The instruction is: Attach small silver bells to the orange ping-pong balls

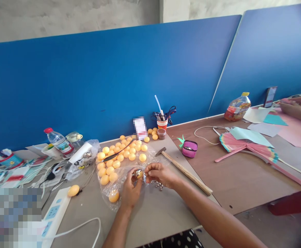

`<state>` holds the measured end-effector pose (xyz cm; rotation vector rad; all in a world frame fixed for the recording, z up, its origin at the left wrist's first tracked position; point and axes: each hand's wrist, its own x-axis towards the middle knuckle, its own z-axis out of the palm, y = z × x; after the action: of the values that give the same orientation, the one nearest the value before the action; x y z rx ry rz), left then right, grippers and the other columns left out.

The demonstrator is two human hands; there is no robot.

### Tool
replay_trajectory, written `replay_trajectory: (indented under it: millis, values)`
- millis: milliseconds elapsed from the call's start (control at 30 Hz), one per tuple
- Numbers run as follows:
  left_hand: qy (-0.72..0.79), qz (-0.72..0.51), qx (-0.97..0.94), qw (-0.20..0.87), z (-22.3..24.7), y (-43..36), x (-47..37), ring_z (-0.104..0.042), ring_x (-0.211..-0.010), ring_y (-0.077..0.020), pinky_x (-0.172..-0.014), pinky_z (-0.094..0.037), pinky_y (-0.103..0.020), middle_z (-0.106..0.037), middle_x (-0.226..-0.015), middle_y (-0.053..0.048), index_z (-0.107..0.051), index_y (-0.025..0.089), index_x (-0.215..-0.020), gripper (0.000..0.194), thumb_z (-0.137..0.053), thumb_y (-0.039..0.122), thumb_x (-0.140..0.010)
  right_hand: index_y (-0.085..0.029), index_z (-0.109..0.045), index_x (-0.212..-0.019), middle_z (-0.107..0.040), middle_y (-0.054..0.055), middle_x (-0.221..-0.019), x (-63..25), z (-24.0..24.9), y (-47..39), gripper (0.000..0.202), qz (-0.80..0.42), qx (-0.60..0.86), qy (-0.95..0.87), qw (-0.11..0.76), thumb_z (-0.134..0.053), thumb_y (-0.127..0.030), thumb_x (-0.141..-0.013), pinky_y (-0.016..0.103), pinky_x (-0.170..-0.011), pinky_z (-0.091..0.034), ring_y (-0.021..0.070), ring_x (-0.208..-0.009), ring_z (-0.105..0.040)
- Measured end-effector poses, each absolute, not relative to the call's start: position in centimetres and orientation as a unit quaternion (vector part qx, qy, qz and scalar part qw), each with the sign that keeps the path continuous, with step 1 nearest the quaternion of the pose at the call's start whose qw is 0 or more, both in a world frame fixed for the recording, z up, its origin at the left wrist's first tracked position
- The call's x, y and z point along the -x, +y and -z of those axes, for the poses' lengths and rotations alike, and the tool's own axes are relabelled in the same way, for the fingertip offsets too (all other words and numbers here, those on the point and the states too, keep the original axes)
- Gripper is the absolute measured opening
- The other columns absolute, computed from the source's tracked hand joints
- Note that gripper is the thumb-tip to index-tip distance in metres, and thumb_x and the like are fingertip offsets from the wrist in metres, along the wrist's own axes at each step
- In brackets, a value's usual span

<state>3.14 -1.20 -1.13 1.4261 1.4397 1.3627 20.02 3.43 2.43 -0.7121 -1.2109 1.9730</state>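
Note:
My left hand (130, 193) is closed around a small orange ball (140, 174) whose upper side carries shiny metallic pieces. Just right of the ball, my right hand (161, 174) is closed in a pinch; whatever lies between its fingertips is too small to name. Several small shiny metal bits (159, 186) lie on the table under my right hand. Beyond both hands, many orange balls (120, 157) are spread over a clear plastic bag (106, 193), with a dark strap-like strip (116, 153) across them. A hammer (185, 172) with a wooden handle rests to the right.
A purple pouch (190, 149), a cup of pens (162, 123) and a small round tub (161, 133) stand behind. At left are a power strip (56, 213), cables and a water bottle (60, 142). A pink fan (246, 146), paper sheets and another person's arm (299, 112) are at right.

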Motion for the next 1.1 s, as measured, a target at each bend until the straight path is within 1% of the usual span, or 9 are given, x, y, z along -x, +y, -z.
replay_trajectory:
  millis: [100,167,400,567,667,767,867,1000,1100]
  values:
    - [0.557,-0.519,-0.556,0.333,0.88,-1.32,-3.23,-0.066,-0.097,-0.0217,-0.086,-0.052,-0.036,-0.068,-0.108,-0.008,-0.055,0.022,-0.113,0.037,-0.062,0.039,-0.081,-0.013,-0.063,-0.078,-0.066,0.0,-0.066,-20.09,-2.33,3.56,0.03,-0.783,0.262,-0.427,0.369,-0.075,-0.036,-0.062,0.029,-0.064,-0.048,0.0126,-0.057,-0.063]
    - [0.555,-0.513,-0.571,0.32,0.8,-1.39,-3.23,-0.065,-0.098,-0.0214,-0.087,-0.052,-0.036,-0.067,-0.109,-0.008,-0.055,0.022,-0.113,0.035,-0.06,0.037,-0.082,-0.013,-0.064,-0.076,-0.065,0.0,-0.063,-20.08,-2.13,3.7,0.032,-0.773,0.283,-0.427,0.373,-0.077,-0.038,-0.061,0.028,-0.062,-0.047,0.0119,-0.056,-0.062]
    - [0.559,-0.491,-0.61,0.274,1.02,-1.46,-3.3,-0.063,-0.102,-0.0231,-0.089,-0.051,-0.039,-0.064,-0.114,-0.01,-0.056,0.02,-0.113,0.032,-0.058,0.031,-0.083,-0.013,-0.065,-0.083,-0.067,0.0,-0.065,-20.04,-1.72,3.81,0.033,-0.774,0.301,-0.429,0.354,-0.078,-0.029,-0.058,0.028,-0.068,-0.047,0.0119,-0.061,-0.062]
    - [0.555,-0.494,-0.614,0.267,0.83,-1.5,-3.4,-0.064,-0.1,-0.0231,-0.087,-0.051,-0.038,-0.066,-0.111,-0.01,-0.059,0.021,-0.111,0.032,-0.061,0.029,-0.081,-0.014,-0.062,-0.074,-0.067,0.001,-0.062,-19.91,-1.7,3.71,0.027,-0.778,0.293,-0.443,0.336,-0.077,-0.029,-0.058,0.029,-0.068,-0.047,0.013,-0.061,-0.062]
    - [0.563,-0.492,-0.611,0.262,0.7,-1.56,-3.46,-0.064,-0.097,-0.0227,-0.087,-0.052,-0.039,-0.067,-0.108,-0.008,-0.06,0.022,-0.11,0.031,-0.061,0.028,-0.08,-0.015,-0.06,-0.073,-0.065,-0.001,-0.058,-19.9,-1.81,3.67,0.024,-0.772,0.295,-0.449,0.341,-0.074,-0.031,-0.061,0.026,-0.064,-0.045,0.0112,-0.057,-0.059]
    - [0.565,-0.492,-0.608,0.262,0.77,-1.57,-3.44,-0.063,-0.098,-0.023,-0.088,-0.051,-0.039,-0.067,-0.11,-0.009,-0.06,0.022,-0.112,0.032,-0.06,0.028,-0.08,-0.016,-0.058,-0.073,-0.058,-0.005,-0.05,-19.91,-1.94,3.7,0.021,-0.753,0.305,-0.46,0.36,-0.071,-0.029,-0.063,0.021,-0.053,-0.036,0.0075,-0.047,-0.051]
    - [0.563,-0.499,-0.603,0.266,0.94,-1.56,-3.35,-0.063,-0.1,-0.0235,-0.089,-0.05,-0.04,-0.066,-0.114,-0.009,-0.059,0.022,-0.113,0.034,-0.061,0.029,-0.08,-0.016,-0.057,-0.072,-0.054,-0.007,-0.048,-19.83,-1.88,3.78,0.02,-0.746,0.311,-0.46,0.367,-0.07,-0.027,-0.061,0.02,-0.047,-0.029,0.0066,-0.043,-0.047]
    - [0.561,-0.495,-0.607,0.268,1.06,-1.56,-3.25,-0.063,-0.101,-0.0236,-0.089,-0.05,-0.039,-0.065,-0.114,-0.01,-0.059,0.021,-0.113,0.033,-0.061,0.029,-0.08,-0.016,-0.056,-0.075,-0.056,-0.007,-0.048,-19.5,-1.68,3.7,0.02,-0.734,0.328,-0.468,0.366,-0.068,-0.025,-0.061,0.02,-0.047,-0.03,0.0078,-0.043,-0.048]
    - [0.557,-0.488,-0.615,0.27,1.08,-1.58,-3.27,-0.064,-0.101,-0.0233,-0.089,-0.051,-0.039,-0.065,-0.114,-0.01,-0.058,0.022,-0.114,0.034,-0.059,0.028,-0.081,-0.016,-0.057,-0.071,-0.053,-0.007,-0.046,-19.22,-1.73,3.44,0.012,-0.709,0.344,-0.494,0.366,-0.063,-0.023,-0.064,0.021,-0.047,-0.029,0.0069,-0.043,-0.044]
